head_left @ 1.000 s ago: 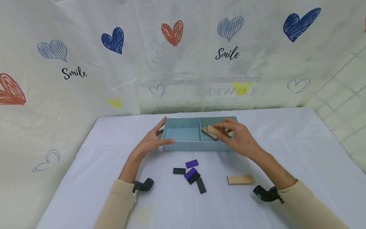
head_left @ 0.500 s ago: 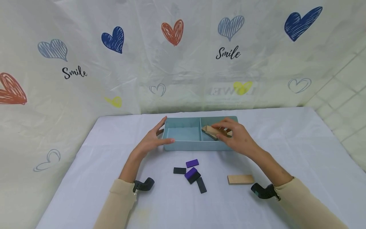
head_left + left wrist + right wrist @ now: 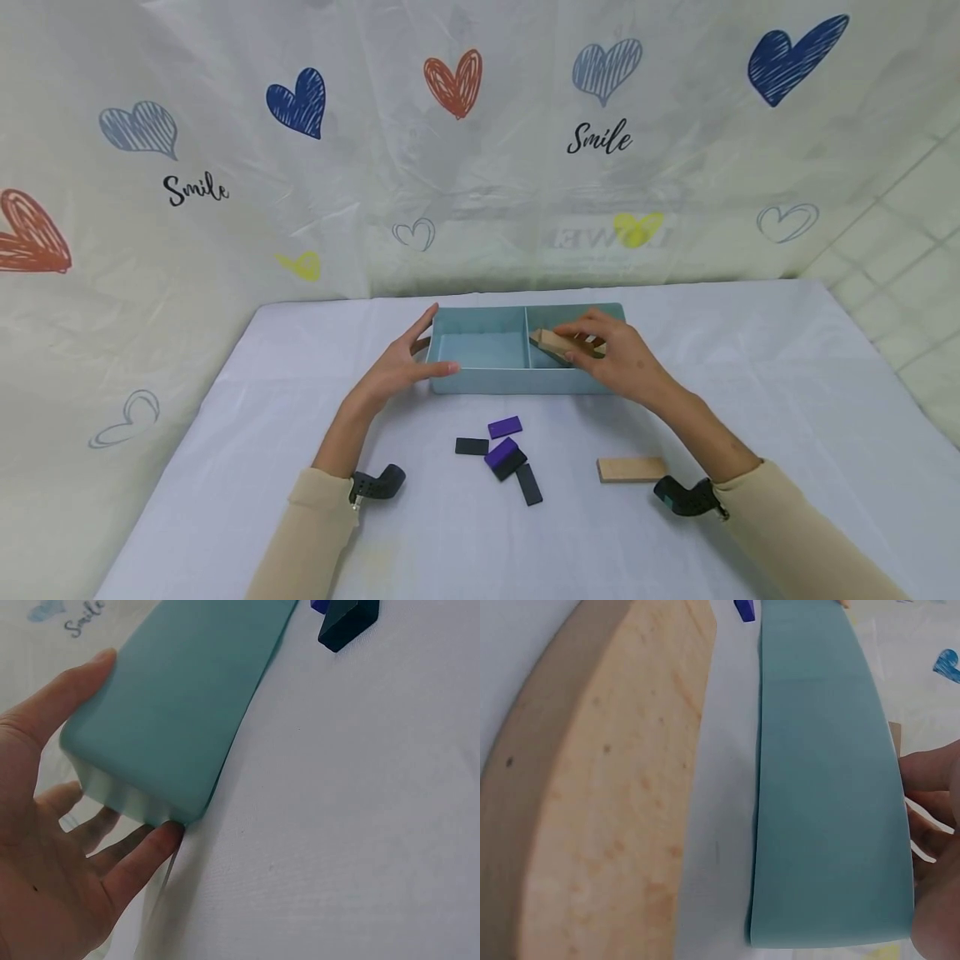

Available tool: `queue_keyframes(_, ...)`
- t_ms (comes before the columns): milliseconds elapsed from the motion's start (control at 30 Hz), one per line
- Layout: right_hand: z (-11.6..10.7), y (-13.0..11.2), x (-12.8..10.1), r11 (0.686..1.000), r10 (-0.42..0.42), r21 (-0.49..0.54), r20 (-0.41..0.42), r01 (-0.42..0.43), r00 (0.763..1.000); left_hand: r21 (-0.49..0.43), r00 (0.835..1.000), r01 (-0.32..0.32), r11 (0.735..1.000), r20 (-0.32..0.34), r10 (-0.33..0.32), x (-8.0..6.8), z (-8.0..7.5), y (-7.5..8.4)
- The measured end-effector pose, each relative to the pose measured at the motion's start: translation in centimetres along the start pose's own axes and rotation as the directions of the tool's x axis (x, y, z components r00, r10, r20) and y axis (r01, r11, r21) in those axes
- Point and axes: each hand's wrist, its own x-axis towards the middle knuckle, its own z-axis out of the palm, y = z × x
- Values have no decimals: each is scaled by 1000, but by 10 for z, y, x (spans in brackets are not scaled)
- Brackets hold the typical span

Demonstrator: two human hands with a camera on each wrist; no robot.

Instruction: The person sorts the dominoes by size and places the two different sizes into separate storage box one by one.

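Observation:
A blue-green box (image 3: 517, 382) with two compartments stands on the white table. My left hand (image 3: 397, 373) grips its left end; in the left wrist view the thumb lies on the front wall and the other fingertips touch the end wall. My right hand (image 3: 630, 358) reaches over the front wall into the right compartment and pinches a light wooden block (image 3: 553, 342) between thumb and fingers. Beneath it more wood and a dark edge show, mostly hidden by the hand. The left compartment (image 3: 480, 342) shows only its bare floor.
In front of the box lie a purple block (image 3: 505, 427), a black block (image 3: 472, 447), a purple one (image 3: 499, 452) against a black one (image 3: 512, 464), and another black block (image 3: 528, 485). A plain wooden block (image 3: 630, 470) lies near the right wrist camera (image 3: 686, 498).
My right forearm has shifted slightly left and the pinched wooden block has shifted slightly left and tilted a little. My left hand and the box stay put.

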Motion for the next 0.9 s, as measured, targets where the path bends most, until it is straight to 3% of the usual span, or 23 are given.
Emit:
queue_keyframes(400,-1,-1,2,999,40,7,46,-40,998,0,1000,-8,1000,-2,8,0,0,1)
queue_keyframes(900,-8,-1,-9,1000,31,5,4,-31,1000,-2,1000,5,1000,-3,-5,-2,1,1)
